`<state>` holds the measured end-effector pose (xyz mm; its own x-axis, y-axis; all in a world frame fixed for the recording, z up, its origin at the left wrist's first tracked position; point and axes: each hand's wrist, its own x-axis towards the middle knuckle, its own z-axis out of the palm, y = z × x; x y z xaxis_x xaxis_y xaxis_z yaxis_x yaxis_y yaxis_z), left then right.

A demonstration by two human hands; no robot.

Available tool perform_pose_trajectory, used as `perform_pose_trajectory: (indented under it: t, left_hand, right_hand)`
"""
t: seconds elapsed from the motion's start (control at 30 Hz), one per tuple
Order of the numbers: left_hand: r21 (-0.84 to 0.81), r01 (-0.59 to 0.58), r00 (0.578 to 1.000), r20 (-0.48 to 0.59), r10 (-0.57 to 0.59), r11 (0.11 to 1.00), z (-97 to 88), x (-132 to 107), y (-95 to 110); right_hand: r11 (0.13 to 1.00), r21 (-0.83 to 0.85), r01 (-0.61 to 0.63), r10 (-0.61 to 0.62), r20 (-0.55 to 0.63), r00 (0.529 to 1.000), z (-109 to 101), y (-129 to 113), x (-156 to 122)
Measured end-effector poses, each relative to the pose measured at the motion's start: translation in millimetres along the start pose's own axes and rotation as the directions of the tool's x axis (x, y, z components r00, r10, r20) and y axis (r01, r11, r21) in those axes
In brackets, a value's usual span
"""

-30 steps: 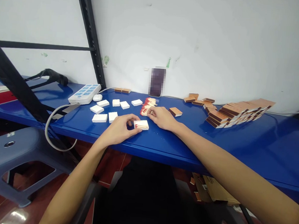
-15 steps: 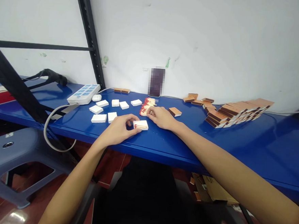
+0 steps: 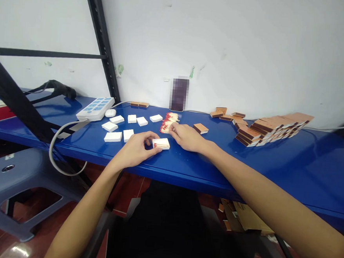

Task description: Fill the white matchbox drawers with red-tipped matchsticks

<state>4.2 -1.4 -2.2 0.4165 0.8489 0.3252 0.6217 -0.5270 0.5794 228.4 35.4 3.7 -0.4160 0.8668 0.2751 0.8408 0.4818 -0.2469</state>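
Observation:
A small white matchbox tray [image 3: 164, 142] with a few red-tipped matches inside rests on the blue table. My left hand [image 3: 139, 147] grips its left end between thumb and fingers. Just behind the tray lies a heap of loose matches [image 3: 167, 122], heads to the left. My right hand [image 3: 186, 137] is at the heap's right front edge, thumb and fingers drawn together; its fingertips touch the match ends, and whether a match is pinched there is too small to make out. One brown matchbox [image 3: 200, 128] sits right of the heap, beyond the right hand.
Several white trays [image 3: 113, 136] lie to the left, near a white power strip [image 3: 95, 108] and a white earphone case [image 3: 110, 113]. Stacked matchboxes [image 3: 266, 129] stand at the right. A phone [image 3: 179, 95] leans on the wall. The blue table [image 3: 216, 163] meets a black shelf post [image 3: 103, 37].
Both hands stay almost where they were, the left on the tray and the right at the match heap. The whole view has shifted very slightly.

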Motion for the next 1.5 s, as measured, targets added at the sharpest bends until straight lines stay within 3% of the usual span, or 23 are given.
perform_pose_trajectory:
  t: [0.13,0.3,0.4,0.57,0.7,1.0,1.13,1.5]
  left_hand:
    - [0.000,0.061,0.997,-0.044,-0.061,0.998,0.9,1,1]
    - [0.006,0.039,0.999,-0.038,-0.039,0.999,0.5,1,0]
    - [0.006,0.030,0.999,-0.033,-0.030,1.000,0.1,1,-1]
    - [-0.011,0.014,1.000,0.006,-0.014,1.000,0.0,0,0]
    - [-0.012,-0.036,0.999,0.041,0.036,0.999,-0.5,-2,0]
    - [0.029,-0.186,0.975,0.127,0.181,0.982,-2.0,-5,0]
    - [0.020,-0.189,0.968,0.171,0.183,0.982,-2.7,-6,1]
    - [0.010,-0.174,0.977,0.127,0.172,0.985,-1.5,-4,0]
  right_hand:
    - [0.989,0.086,0.119,-0.113,-0.067,0.991,-6,-14,-8]
    - [0.980,0.109,0.166,-0.172,0.048,0.984,-6,-26,-13]
    - [0.965,0.191,0.182,-0.190,0.026,0.981,-5,-25,-12]
    - [0.980,0.162,0.114,-0.099,-0.096,0.990,-2,-9,-6]
    - [0.999,0.035,0.019,-0.016,-0.075,0.997,1,4,0]
    - [1.000,-0.004,0.004,-0.005,-0.044,0.999,6,7,5]
    - [1.000,-0.004,0.010,-0.010,-0.044,0.999,8,9,6]
    - [1.000,0.001,-0.020,0.020,-0.035,0.999,7,8,10]
